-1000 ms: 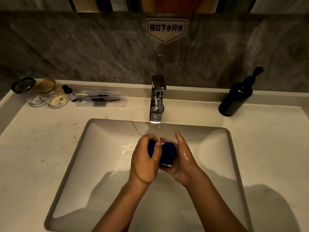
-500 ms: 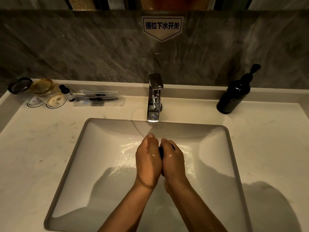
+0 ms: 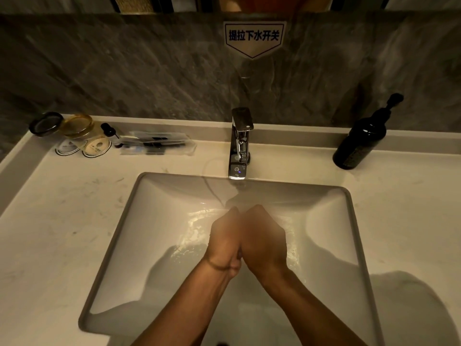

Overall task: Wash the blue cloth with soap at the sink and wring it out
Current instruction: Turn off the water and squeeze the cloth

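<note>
Both hands are pressed together over the middle of the sink, below the chrome faucet; the left hand and the right hand meet along their inner edges, knuckles up and backs toward the camera, the fingers curled inward; the blue cloth cannot be seen at all now, though a second ago it showed as a dark blue wad between the parted palms, and half a second ago only a sliver of it peeked out between the closing fingers; so it is most likely enclosed between the two hands, but whether each hand actually grips it cannot be told from this view; since then the hands have drawn closed around that spot and sit a little lower in the basin, wrists nearly touching; the sink floor around them glistens wet, with bright ripples to either side of the hands; a thin band circles the left wrist; on the counter at the back left stand a dark-rimmed glass and an amber-tinted glass, with two round coasters in front of them and a clear packet of toiletries beside; at the back right a dark pump bottle stands upright near the wall; a sign with Chinese characters hangs on the grey stone wall above the faucet.
</note>
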